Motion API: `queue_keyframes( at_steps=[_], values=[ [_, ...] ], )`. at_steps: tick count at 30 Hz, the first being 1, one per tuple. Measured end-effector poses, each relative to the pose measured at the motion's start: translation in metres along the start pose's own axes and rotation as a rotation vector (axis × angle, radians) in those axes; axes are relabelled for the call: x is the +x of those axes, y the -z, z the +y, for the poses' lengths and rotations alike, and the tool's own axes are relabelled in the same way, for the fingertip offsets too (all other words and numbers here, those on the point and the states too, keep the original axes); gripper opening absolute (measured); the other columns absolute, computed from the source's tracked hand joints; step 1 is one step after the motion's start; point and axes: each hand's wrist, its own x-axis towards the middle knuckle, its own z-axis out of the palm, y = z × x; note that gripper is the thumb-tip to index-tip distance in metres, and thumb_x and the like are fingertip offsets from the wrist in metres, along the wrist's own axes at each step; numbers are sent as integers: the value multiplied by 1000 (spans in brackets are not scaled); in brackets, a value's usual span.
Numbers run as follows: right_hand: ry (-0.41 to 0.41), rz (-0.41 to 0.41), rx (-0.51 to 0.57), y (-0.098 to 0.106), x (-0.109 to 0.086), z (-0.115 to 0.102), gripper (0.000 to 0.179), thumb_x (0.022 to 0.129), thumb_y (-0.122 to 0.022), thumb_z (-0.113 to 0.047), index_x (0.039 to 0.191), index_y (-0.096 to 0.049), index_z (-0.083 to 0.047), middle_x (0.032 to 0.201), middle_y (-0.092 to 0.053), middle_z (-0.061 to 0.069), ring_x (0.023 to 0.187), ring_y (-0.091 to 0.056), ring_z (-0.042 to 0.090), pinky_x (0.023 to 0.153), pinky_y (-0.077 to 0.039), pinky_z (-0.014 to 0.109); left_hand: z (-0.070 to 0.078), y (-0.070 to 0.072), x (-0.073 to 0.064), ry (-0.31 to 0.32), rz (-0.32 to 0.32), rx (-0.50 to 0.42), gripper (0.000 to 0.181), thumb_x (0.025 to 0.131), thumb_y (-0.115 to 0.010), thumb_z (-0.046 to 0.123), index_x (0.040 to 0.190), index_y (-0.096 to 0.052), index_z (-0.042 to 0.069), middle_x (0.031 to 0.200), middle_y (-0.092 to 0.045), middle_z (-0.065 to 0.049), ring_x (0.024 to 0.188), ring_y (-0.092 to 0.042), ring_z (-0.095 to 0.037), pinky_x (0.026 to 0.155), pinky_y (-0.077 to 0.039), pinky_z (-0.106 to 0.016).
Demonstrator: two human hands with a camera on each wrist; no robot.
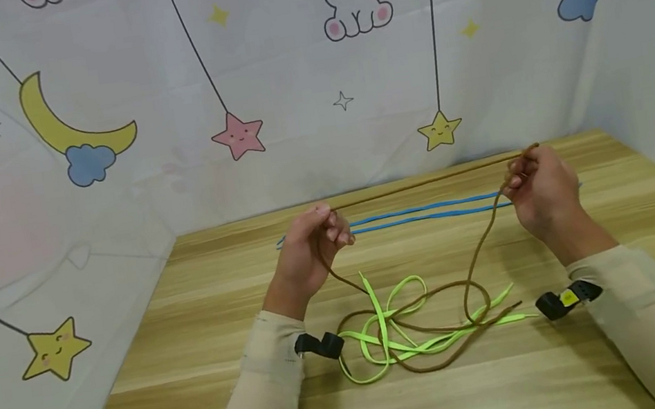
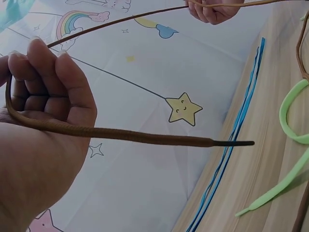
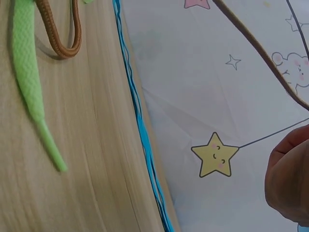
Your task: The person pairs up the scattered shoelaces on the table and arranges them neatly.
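My left hand (image 1: 311, 252) pinches the brown lace (image 2: 145, 137) between thumb and fingertips, the remaining fingers curled toward the palm. My right hand (image 1: 546, 191) pinches the same lace, fingers bent, with a short bit projecting past the fingertips. Between my two hands the lace runs as a nearly straight span, raised above the table (image 1: 235, 308). It is a round, braided cord. From my left hand, one end crosses the palm and extends beyond it, finishing in a slim, dark tip. From my right hand, the lace descends to wide, loose loops on the table, below and between my hands.

The green lace (image 3: 26, 63) lies tangled with these loops. It is a flat, woven strip with a ribbed surface, tapering to narrow tips; two of them point toward the side of my right hand. Beyond my hands, the blue lace (image 3: 140, 121) lies in two slender, nearly parallel strands. The table has a pale wood-grain surface. Behind it hangs a white, lightly creased cloth (image 1: 287, 49) printed with stars, moons and a rabbit.
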Motion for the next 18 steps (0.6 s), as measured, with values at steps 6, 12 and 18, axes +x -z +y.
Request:
queue_keyframes(
  at_steps=[6,12,18],
  values=[
    [-4,78,108,3,3,-4,17,105,-45,-11,91,-53,-6,69,-54,7,52,-42,16,49,-39,28,4,3,0,-22,8,-7,38,105,-35,16,74,-55,15,67,-49,4,66,-53,-15,77,-50,-30],
    [8,58,54,5,3,-5,30,105,-47,-12,75,-51,-6,67,-52,6,51,-42,18,51,-36,31,9,11,-1,-43,54,-60,42,106,-31,13,73,-57,15,66,-48,5,65,-52,-13,74,-50,-29],
    [38,46,66,6,2,-9,26,104,-49,-11,82,-58,-3,69,-56,6,53,-46,18,52,-41,31,13,23,-4,-55,103,-61,40,107,-31,16,77,-56,15,69,-46,4,66,-51,-13,75,-48,-30]
  ],
)
